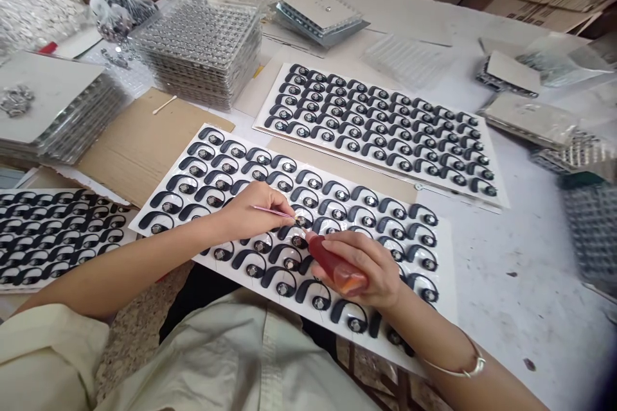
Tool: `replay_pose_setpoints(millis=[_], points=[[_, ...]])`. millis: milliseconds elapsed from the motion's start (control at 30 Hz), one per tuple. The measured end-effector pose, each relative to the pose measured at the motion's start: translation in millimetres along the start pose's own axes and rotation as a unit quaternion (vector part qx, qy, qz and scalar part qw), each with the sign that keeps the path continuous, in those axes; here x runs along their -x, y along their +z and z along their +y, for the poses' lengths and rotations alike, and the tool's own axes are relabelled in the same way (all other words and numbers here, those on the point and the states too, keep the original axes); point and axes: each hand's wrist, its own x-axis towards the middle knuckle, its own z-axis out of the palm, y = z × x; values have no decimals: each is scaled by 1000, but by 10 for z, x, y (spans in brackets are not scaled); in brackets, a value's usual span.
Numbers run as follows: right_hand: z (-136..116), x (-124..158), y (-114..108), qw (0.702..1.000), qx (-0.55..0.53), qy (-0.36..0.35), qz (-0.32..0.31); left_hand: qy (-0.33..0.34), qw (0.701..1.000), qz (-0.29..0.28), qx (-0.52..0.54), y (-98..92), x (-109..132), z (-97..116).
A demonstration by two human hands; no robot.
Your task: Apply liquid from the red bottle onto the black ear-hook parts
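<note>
Dozens of black curved ear-hook pieces, each ending in a round metal-centred disc, are set out in rows on a white board. A thin pink-handled pick is pinched firmly in the left hand, with its tip just over one disc. A red squeeze bottle, tapered to a fine nozzle, is wrapped in the curled fingers of the right hand. Beyond, a second filled board is laid out, and stacked clear plastic trays packed with small shiny parts are piled beside a cardboard sheet.
</note>
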Motion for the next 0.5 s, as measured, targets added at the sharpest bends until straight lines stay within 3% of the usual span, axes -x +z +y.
replay_pose_setpoints(millis=[100, 167, 267, 300, 433, 500], points=[[34, -21, 0, 996, -69, 37, 42, 4, 1000, 10, 2, 15, 12, -32], [118, -69, -62, 976, -156, 121, 93, 0, 1000, 21, 1, 26, 26, -50], [373, -183, -304, 897, -254, 336, 132, -9, 999, 30, -11, 52, 55, -67], [484, -219, -419, 868, -280, 375, 167, -9, 999, 33, -13, 64, 64, -74], [849, -205, -907, 788, -320, 471, 234, 19, 997, 65, -26, 116, 112, -116], [887, -68, -1076, 792, -249, 479, 286, 71, 991, 105, -44, 127, 175, -144]])
